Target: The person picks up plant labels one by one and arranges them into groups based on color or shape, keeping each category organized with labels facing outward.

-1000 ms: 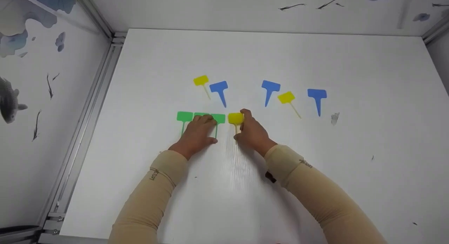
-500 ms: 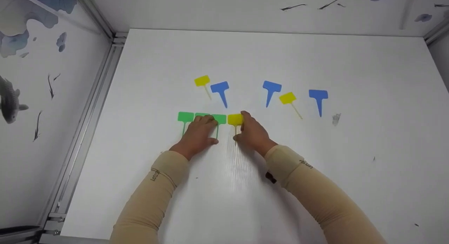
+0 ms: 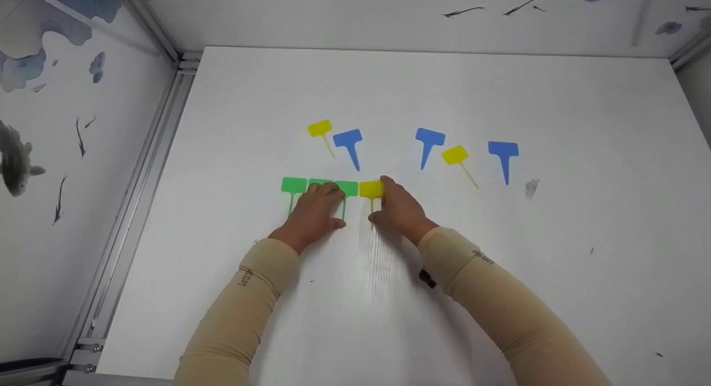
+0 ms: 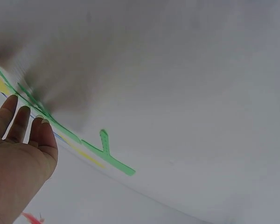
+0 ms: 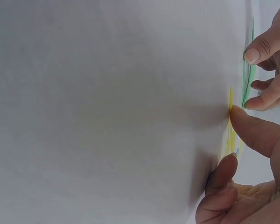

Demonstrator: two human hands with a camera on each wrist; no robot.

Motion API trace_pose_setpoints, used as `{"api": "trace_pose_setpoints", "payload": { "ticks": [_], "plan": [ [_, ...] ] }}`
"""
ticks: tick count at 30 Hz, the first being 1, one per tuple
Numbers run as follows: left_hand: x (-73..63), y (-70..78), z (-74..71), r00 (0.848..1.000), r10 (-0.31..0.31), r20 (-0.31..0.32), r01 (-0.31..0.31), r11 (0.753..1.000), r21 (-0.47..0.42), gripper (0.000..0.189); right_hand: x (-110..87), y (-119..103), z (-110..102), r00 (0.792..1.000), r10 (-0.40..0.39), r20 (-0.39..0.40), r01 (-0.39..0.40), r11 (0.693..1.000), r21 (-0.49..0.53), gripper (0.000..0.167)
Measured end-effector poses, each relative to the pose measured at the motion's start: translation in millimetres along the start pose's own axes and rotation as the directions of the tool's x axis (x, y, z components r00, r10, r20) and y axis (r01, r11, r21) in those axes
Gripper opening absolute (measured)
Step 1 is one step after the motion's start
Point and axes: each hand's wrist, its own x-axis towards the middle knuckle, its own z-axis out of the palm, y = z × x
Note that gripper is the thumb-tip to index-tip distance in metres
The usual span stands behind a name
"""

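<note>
Three green T-shaped plant labels lie in a row. The left label [image 3: 294,185] and right label [image 3: 349,189] show their heads, while my left hand [image 3: 314,215] covers much of the middle label [image 3: 320,181]. This hand rests on the row with fingers extended, as the left wrist view also shows. At the row's right end lies a yellow plant label [image 3: 370,189], its head right beside the last green one. My right hand [image 3: 402,211] holds it, thumb on the thin stem and fingers at the head's right edge. In the right wrist view the thumb [image 5: 254,128] touches the yellow label.
Farther back lie two more yellow labels, one at left [image 3: 319,128] and one at right [image 3: 455,154]. Three blue labels, left [image 3: 348,139], middle [image 3: 430,138] and right [image 3: 503,149], lie among them. A grey mark [image 3: 531,188] shows on the white table [image 3: 555,275]. Walls stand behind and left.
The yellow label under my right hand has slid slightly left, narrowing the gap to the last green label. My left hand stays in place on the green row.
</note>
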Motion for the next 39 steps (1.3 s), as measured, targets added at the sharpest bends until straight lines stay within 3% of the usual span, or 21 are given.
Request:
{"api": "trace_pose_setpoints", "payload": {
  "ticks": [15, 22, 39],
  "plan": [
    [-0.3, 1.1, -0.4, 1.000, 0.003, -0.001, -0.002, 1.000, 0.025, 0.059, 2.7, 0.1, -0.4, 1.000, 0.019, 0.024, -0.020, 1.000, 0.022, 0.081],
    [-0.4, 0.2, -1.5, 0.999, 0.042, -0.018, -0.041, 0.999, 0.036, 0.056, 5.5, 0.4, -0.7, 1.000, -0.015, 0.018, 0.015, 1.000, -0.023, 0.079],
    [1.2, 1.5, -1.7, 1.000, 0.007, 0.016, -0.007, 0.999, 0.048, 0.058, 4.6, -2.0, -2.4, 1.000, 0.004, 0.025, -0.004, 1.000, -0.027, 0.079]
  ]
}}
